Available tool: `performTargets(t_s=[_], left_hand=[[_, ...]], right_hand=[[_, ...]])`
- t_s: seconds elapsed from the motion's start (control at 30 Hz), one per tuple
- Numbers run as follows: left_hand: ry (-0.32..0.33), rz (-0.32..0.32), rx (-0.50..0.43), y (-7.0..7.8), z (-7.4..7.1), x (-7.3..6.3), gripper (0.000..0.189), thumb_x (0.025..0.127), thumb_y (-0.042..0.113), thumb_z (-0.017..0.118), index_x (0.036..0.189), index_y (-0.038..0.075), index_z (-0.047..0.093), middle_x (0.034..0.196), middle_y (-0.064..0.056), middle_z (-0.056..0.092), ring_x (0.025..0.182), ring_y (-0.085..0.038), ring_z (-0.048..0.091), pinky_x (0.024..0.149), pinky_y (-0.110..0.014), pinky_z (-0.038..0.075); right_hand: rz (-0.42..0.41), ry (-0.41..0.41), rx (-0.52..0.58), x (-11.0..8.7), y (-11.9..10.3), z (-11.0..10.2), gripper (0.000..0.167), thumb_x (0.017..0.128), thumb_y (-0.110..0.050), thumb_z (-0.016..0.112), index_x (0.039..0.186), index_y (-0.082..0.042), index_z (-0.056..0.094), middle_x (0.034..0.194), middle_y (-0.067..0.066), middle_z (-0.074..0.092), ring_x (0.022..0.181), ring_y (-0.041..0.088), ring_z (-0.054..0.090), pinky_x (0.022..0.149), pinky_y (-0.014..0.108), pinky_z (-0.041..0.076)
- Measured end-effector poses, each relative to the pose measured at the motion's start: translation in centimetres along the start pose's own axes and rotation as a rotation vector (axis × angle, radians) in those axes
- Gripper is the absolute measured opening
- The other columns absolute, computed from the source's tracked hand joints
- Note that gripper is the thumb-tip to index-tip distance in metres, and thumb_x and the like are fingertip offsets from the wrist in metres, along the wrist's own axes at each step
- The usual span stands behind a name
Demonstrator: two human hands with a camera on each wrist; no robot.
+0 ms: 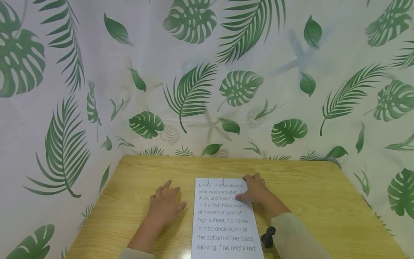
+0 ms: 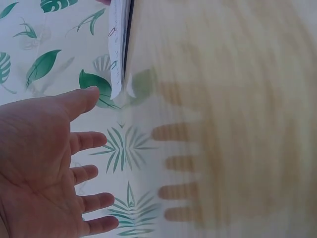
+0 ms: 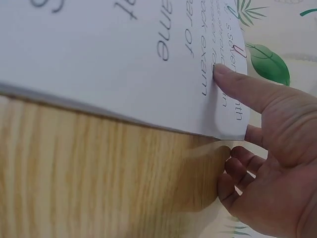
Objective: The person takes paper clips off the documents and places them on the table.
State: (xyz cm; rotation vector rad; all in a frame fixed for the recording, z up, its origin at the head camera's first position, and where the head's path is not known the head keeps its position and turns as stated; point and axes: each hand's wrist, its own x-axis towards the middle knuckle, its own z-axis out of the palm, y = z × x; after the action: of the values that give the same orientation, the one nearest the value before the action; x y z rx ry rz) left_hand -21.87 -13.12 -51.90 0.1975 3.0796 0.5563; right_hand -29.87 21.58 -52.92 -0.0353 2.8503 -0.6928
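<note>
A stack of printed sheets point(image 1: 223, 216) lies on the wooden table, its large black text facing up. Two paper clips point(image 1: 222, 181) sit on its top edge; in the right wrist view one clip point(image 3: 239, 51) looks red. At the upper right corner my right hand point(image 1: 256, 190) grips the stack: the thumb point(image 3: 242, 87) lies on the page, the index finger goes behind the edge, and the other fingers curl below. My left hand point(image 1: 165, 207) hovers left of the sheets with fingers spread, touching nothing; the left wrist view shows its palm point(image 2: 34, 168) holding nothing.
The light wooden table point(image 1: 129, 201) reaches back to a white wall covering point(image 1: 200, 90) printed with green leaves. A small black object point(image 1: 268, 236) is by the right sleeve point(image 1: 295, 235). The left wrist view shows the sheets' edge point(image 2: 119, 49) with a dark layer beneath.
</note>
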Motion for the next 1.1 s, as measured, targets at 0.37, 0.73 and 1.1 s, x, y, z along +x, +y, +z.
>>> performTargets(t_s=[0.37,0.73,1.1], left_hand=[[-0.042,0.008,-0.118,1.3,0.9,0.2,0.062,0.104,0.044,0.070,0.156,0.014,0.055,0.176,-0.019,0.030,0.153,-0.056,0.040,0.119,-0.078,0.037],[-0.052,0.004,-0.202,1.9,1.2,0.7,0.057,0.107,0.039,0.067,0.157,0.016,0.054,0.179,-0.015,0.025,0.156,-0.052,0.039,0.121,-0.074,0.036],[-0.015,0.105,-0.324,2.8,0.8,1.7,0.047,0.110,0.033,0.063,0.155,0.019,0.057,0.174,-0.010,0.039,0.160,-0.043,0.040,0.129,-0.070,0.031]], right_hand=[[0.015,-0.007,0.162,0.2,-0.2,0.1,0.072,0.088,-0.011,0.088,0.146,-0.004,0.044,0.139,0.027,0.064,0.125,0.042,0.065,0.105,0.054,0.056],[0.037,-0.042,0.491,-0.6,1.0,-0.4,0.034,0.101,-0.002,0.068,0.134,0.006,0.071,0.123,0.020,0.078,0.110,0.028,0.072,0.106,0.045,0.054],[0.002,-0.044,0.760,-2.1,1.7,0.1,0.037,0.106,-0.004,0.063,0.142,0.005,0.066,0.134,0.022,0.074,0.110,0.022,0.073,0.090,0.028,0.058]])
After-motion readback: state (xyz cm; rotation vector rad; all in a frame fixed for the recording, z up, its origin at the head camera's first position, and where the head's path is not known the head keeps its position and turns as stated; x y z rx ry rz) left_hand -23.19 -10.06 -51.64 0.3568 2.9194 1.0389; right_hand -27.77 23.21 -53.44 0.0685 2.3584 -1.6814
